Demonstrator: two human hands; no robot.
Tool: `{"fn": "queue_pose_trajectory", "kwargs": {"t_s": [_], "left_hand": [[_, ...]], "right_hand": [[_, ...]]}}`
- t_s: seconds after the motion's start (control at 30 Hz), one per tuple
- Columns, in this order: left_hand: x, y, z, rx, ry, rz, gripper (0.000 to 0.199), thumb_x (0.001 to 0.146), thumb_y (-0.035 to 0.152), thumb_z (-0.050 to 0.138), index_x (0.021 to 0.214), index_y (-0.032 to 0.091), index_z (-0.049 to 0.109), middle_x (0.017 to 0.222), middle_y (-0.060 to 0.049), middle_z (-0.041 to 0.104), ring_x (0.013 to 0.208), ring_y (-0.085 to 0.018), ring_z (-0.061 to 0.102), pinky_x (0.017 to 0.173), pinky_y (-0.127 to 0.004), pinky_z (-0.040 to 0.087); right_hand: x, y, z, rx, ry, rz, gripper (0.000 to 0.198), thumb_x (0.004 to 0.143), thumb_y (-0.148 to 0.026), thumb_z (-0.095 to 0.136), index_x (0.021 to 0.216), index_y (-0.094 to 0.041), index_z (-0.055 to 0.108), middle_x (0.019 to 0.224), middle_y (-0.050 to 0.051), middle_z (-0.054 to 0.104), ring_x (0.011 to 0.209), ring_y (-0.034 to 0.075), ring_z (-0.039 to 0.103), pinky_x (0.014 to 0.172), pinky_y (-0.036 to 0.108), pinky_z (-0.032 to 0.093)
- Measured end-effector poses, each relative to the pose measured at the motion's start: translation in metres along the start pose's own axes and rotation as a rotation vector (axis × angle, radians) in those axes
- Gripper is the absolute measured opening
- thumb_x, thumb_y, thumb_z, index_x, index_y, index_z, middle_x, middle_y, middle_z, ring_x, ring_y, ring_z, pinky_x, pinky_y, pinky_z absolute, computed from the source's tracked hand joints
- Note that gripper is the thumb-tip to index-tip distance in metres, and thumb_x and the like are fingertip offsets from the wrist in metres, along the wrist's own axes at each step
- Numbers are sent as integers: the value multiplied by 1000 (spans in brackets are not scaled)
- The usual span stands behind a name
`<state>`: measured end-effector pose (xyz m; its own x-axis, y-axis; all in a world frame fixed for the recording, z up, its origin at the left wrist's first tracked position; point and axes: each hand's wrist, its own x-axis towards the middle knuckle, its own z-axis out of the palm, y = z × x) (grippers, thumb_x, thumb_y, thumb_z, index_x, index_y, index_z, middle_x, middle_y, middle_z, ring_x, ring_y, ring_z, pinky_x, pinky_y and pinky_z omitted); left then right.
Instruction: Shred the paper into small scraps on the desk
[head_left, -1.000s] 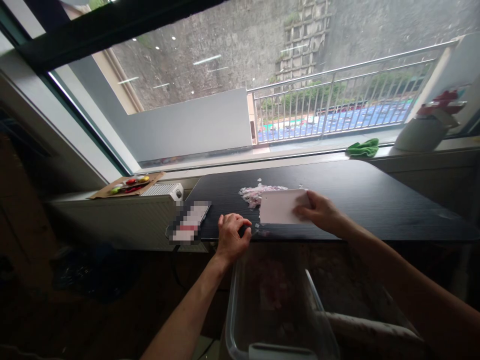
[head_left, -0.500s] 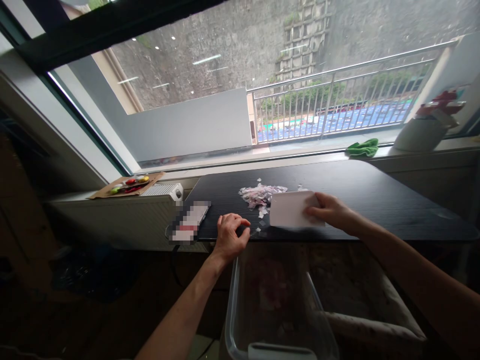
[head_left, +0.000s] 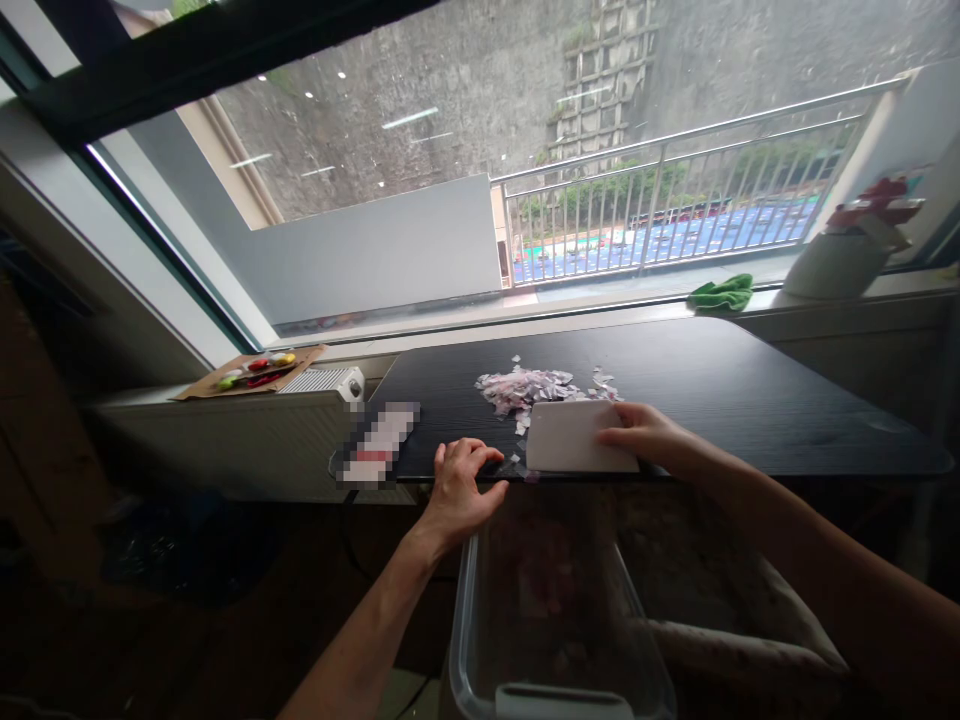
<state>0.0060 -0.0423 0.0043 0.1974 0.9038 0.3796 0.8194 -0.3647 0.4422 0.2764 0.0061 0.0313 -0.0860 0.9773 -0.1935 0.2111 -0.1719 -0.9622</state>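
My right hand (head_left: pixel 637 432) is closed on the right end of a flat white scraper card (head_left: pixel 562 440), which stands at the front edge of the black table (head_left: pixel 675 370). Behind the card lies a heap of small paper scraps (head_left: pixel 525 388), with a few loose bits to its left and right. At the same table edge rests my left hand (head_left: pixel 466 485), thumb and fingers apart and nothing held, just left of some stray scraps. Below the edge, a clear plastic bin (head_left: pixel 461 620) stands with some scraps dimly visible inside.
A pixelated phone-like object (head_left: pixel 379 445) lies on the table's left end. Left of it, a radiator (head_left: pixel 247 430) bears brown paper with colourful small items (head_left: pixel 259 370). A green cloth (head_left: pixel 721 292) and a white pot (head_left: pixel 836 262) sit on the windowsill.
My right hand has drawn the white card toward the table's front edge and slightly left, uncovering scraps behind it. My left hand has shifted slightly down, its thumb and fingers spreading.
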Motion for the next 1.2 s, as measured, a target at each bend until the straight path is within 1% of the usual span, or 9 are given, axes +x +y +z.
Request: {"fn": "queue_pose_trajectory", "kwargs": {"t_s": [0.23,0.37,0.5,0.57,0.67,0.77,0.9,1.03,1.2], "left_hand": [[1,2,-1,9,-12,-17,24,71,19,64,94,24,65,100,-2,59,103,-23,56,110,-57,24],[1,2,-1,10,-15,-17,24,71,19,64,94,25,65,100,-2,59,103,-23,55,110,-57,23],[1,2,-1,11,-9,-13,23,71,19,64,94,25,65,99,-2,59,103,-23,55,110,-57,25],[1,2,0,7,-6,-12,23,71,19,64,94,24,65,99,-2,60,102,-23,55,109,-56,25],[1,2,0,2,-6,-12,23,72,19,65,94,24,65,100,-3,60,103,-24,55,109,-57,25],[1,2,0,6,-9,-11,23,72,20,65,94,25,65,100,-3,60,102,-24,55,110,-57,24],[1,2,0,5,-15,-17,22,72,20,64,94,25,65,100,-2,59,103,-24,55,110,-57,23],[0,2,0,4,-17,-22,22,72,20,65,94,25,65,101,-2,59,104,-23,55,111,-57,22],[1,2,-1,14,-20,-21,22,73,19,64,94,25,65,100,-2,59,103,-23,55,110,-57,23]], "right_hand": [[-5,-2,1,36,-48,6,24,53,-18,73,76,-17,66,74,3,72,72,22,67,69,31,55],[-6,-4,-3,48,-69,12,27,52,-18,75,78,-16,66,74,3,72,70,19,66,64,28,54],[-2,-9,-2,33,2,-68,26,54,-19,75,78,-16,65,73,2,71,64,16,64,56,25,51],[2,-11,3,21,33,-101,24,55,-19,74,76,-17,63,71,2,69,63,16,63,55,25,51],[7,-13,11,-6,40,-121,21,56,-15,72,74,-19,62,69,1,68,63,16,63,55,24,51],[10,-11,15,-29,21,-125,20,57,-15,72,73,-20,61,69,1,69,64,16,64,55,24,52],[10,-4,11,-4,-16,-123,20,58,-16,72,76,-19,64,73,2,71,67,17,65,59,26,54],[11,-1,8,1,-5,-119,22,57,-17,73,77,-18,64,74,2,71,68,18,66,60,26,54],[15,6,11,-11,-20,-126,21,57,-19,72,77,-17,65,72,1,71,69,18,66,60,26,53]]}}
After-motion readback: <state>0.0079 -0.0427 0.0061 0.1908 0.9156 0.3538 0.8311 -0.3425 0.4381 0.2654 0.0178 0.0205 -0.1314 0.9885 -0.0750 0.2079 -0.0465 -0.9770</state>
